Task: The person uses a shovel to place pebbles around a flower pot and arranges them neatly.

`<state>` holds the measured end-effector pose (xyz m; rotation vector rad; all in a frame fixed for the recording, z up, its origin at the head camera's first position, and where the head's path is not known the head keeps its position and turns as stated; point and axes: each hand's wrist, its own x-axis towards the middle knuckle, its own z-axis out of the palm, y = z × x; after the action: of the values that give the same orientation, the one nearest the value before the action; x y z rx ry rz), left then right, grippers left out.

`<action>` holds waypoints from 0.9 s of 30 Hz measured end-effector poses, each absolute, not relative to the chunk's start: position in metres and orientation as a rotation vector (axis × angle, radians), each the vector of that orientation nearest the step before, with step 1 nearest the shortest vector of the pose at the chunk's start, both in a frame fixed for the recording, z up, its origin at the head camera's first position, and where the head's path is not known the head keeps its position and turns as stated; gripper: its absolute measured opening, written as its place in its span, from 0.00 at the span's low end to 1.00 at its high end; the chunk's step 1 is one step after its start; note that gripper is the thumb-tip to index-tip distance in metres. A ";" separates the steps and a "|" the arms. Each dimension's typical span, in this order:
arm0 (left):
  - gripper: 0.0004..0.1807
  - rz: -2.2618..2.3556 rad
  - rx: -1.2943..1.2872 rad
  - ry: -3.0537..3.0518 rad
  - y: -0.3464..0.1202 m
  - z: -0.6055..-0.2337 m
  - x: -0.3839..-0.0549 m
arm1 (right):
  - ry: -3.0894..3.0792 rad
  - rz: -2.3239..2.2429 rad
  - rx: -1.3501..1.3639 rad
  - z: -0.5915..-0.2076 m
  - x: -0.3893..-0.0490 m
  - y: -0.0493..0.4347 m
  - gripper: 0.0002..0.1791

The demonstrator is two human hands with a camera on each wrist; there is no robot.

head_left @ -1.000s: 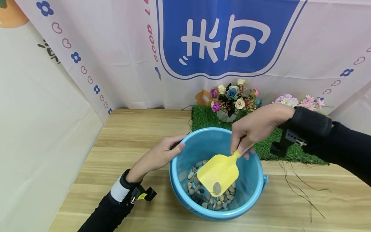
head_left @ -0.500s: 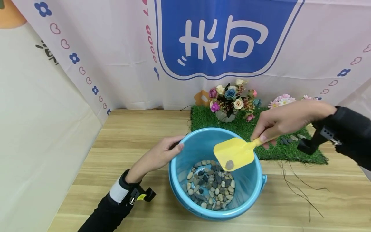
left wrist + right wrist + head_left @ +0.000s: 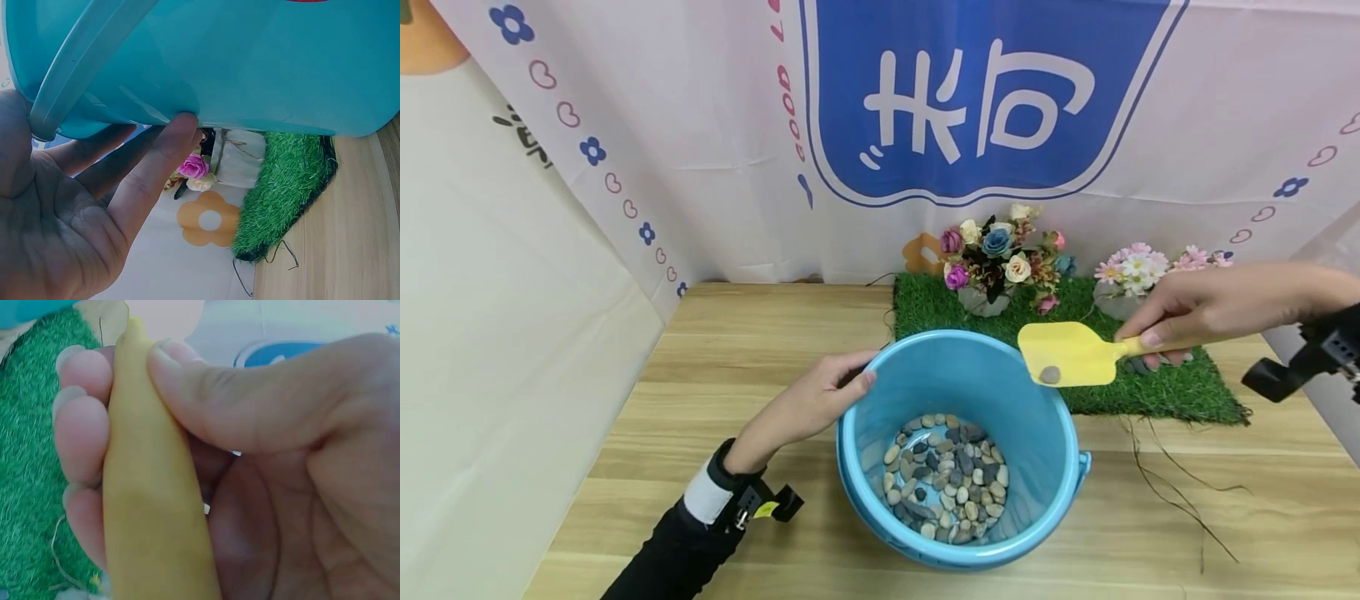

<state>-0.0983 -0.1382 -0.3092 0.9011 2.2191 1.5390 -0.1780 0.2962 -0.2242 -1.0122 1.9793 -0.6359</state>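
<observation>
My right hand (image 3: pixel 1213 310) holds a yellow toy shovel (image 3: pixel 1067 354) by its handle (image 3: pixel 150 487), fingers and thumb wrapped round it in the right wrist view. One grey-brown pebble (image 3: pixel 1049 375) lies on the blade, which is over the right back rim of a blue bucket (image 3: pixel 859 425). Many small pebbles (image 3: pixel 962 492) cover much of the bucket's floor. At the left rim, my left hand (image 3: pixel 808 400) grips the bucket, thumb at the rim and fingers against the outer wall (image 3: pixel 262 69).
Behind the bucket, a green turf mat (image 3: pixel 1187 396) bears a pot of mixed flowers (image 3: pixel 1000 258) and a pot of pink-white flowers (image 3: pixel 1135 271). Dark stones on the mat are partly hidden by the right hand. Thin dark strands (image 3: pixel 1180 492) lie on the wooden table (image 3: pixel 737 358).
My right hand has carried the shovel, pebble still on it, up and right from above the bucket's middle to its right back rim. The left hand and bucket stay put.
</observation>
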 end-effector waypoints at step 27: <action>0.20 1.533 0.888 2.209 -0.138 -0.308 -0.098 | 2.218 -0.893 -0.864 -0.308 -0.169 0.401 0.15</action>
<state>-0.0983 -0.1379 -0.3082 0.8883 2.2092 1.5325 -0.1690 0.4013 -0.3082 -0.8641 2.2178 -0.8934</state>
